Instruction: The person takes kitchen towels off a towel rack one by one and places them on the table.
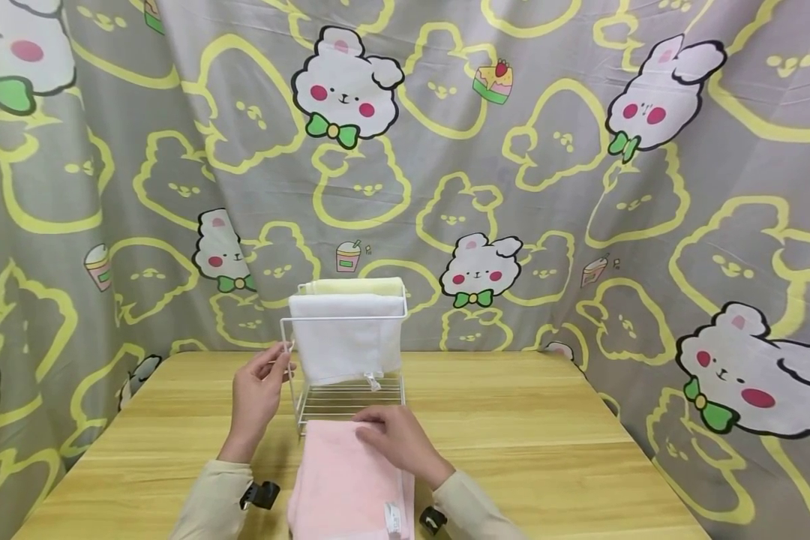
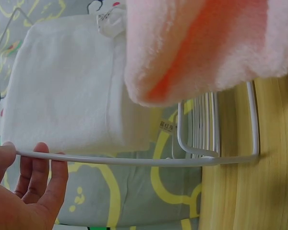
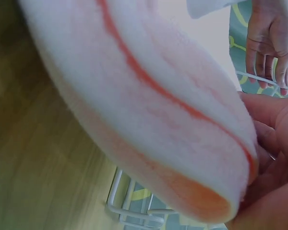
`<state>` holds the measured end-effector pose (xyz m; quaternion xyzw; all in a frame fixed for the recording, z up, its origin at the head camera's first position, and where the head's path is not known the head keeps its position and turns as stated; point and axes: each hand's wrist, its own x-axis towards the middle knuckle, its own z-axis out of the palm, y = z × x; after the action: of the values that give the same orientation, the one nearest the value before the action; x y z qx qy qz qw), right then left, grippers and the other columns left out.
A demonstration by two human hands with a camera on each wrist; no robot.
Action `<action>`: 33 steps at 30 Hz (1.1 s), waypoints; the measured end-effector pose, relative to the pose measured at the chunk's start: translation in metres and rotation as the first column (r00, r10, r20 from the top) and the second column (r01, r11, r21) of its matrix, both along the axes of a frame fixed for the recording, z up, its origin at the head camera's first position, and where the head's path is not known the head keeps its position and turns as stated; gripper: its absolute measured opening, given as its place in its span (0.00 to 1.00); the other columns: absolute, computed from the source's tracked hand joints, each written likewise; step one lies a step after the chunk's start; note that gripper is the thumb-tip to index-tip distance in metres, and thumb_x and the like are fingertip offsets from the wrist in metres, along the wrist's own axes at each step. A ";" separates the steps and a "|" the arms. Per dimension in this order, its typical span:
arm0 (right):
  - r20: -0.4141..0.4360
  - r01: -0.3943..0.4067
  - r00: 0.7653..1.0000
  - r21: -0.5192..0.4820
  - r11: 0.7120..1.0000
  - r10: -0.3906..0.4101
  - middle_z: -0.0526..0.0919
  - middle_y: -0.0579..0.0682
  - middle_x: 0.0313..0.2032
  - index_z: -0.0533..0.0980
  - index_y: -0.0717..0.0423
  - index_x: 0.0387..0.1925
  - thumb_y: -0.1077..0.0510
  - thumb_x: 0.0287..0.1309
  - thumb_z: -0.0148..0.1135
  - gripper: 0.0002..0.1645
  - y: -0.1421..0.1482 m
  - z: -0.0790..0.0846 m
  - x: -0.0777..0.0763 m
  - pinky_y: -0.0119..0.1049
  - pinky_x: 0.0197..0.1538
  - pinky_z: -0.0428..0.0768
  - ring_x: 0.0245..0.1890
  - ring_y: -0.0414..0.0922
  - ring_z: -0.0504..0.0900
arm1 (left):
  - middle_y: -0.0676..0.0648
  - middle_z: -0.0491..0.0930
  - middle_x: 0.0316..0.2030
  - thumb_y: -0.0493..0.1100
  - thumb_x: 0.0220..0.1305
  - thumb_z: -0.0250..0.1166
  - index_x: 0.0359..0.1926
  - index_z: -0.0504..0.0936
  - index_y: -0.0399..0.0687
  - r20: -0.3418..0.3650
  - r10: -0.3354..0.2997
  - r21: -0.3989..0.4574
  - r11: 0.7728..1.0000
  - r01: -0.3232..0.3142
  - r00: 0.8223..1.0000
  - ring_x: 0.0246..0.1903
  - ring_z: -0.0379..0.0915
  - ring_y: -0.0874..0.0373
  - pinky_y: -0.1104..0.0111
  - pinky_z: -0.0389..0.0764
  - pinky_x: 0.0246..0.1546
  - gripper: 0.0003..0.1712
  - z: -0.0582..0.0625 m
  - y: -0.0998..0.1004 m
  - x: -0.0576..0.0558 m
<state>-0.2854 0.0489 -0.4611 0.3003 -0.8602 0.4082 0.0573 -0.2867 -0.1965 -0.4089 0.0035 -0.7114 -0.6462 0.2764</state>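
Counter [image 1: 580, 450] is bearing a white wire rack [image 2: 134, 161], its lower shelf [image 1: 354, 397] facing the folded pink towel [image 1: 347, 484], its upper level carrying a white towel [image 1: 337, 341] and a yellow towel [image 1: 354, 286]. Your left hand [image 1: 259, 391] is pinching the rack's side, your right hand [image 1: 403, 444] gripping the pink towel's far edge. You are apparently lining it up for loading; a level push inward is likely being called for next.

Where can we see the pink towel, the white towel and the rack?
Pink towel [image 1: 347, 480], head view: middle of its broad face.
White towel [image 1: 343, 341], head view: middle of its front.
Rack [image 2: 144, 162], left wrist view: middle of its long side bar.
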 end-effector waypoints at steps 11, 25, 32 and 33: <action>-0.049 0.003 0.999 0.034 0.999 -0.002 0.90 0.42 0.40 0.88 0.52 0.42 0.62 0.61 0.71 0.08 -0.005 -0.005 -0.004 0.24 0.47 0.85 0.40 0.32 0.85 | 0.67 0.82 0.37 0.38 0.74 0.63 0.59 0.82 0.34 -0.003 -0.004 0.015 1.000 0.004 1.000 0.35 0.82 0.69 0.76 0.89 0.42 0.17 -0.001 0.000 -0.002; -0.027 0.011 1.000 0.069 0.998 -0.009 0.90 0.43 0.40 0.87 0.54 0.44 0.61 0.63 0.70 0.09 0.002 -0.001 -0.006 0.36 0.49 0.86 0.39 0.32 0.84 | 0.44 0.84 0.49 0.41 0.75 0.62 0.61 0.82 0.37 0.026 -0.001 -0.022 1.000 0.002 1.000 0.37 0.83 0.68 0.74 0.89 0.44 0.19 0.000 -0.001 0.001; -0.018 0.015 1.000 0.035 0.999 -0.014 0.90 0.44 0.40 0.87 0.54 0.44 0.58 0.65 0.68 0.08 0.006 0.008 -0.005 0.30 0.45 0.85 0.39 0.34 0.84 | 0.39 0.83 0.52 0.42 0.75 0.62 0.61 0.81 0.37 0.037 -0.002 -0.024 1.000 0.003 0.999 0.38 0.82 0.68 0.75 0.89 0.45 0.20 0.001 -0.001 0.002; -0.017 0.014 1.000 0.025 1.000 -0.014 0.90 0.44 0.40 0.87 0.54 0.44 0.57 0.66 0.68 0.08 0.007 0.010 -0.004 0.28 0.44 0.85 0.39 0.34 0.84 | 0.40 0.83 0.51 0.42 0.75 0.62 0.61 0.81 0.37 0.036 -0.002 -0.022 1.000 0.002 0.999 0.38 0.83 0.68 0.75 0.89 0.45 0.20 0.001 -0.001 0.002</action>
<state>-0.2896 0.0554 -0.4506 0.2983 -0.8669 0.3943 0.0635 -0.2846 -0.1976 -0.4077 0.0114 -0.7234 -0.6383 0.2630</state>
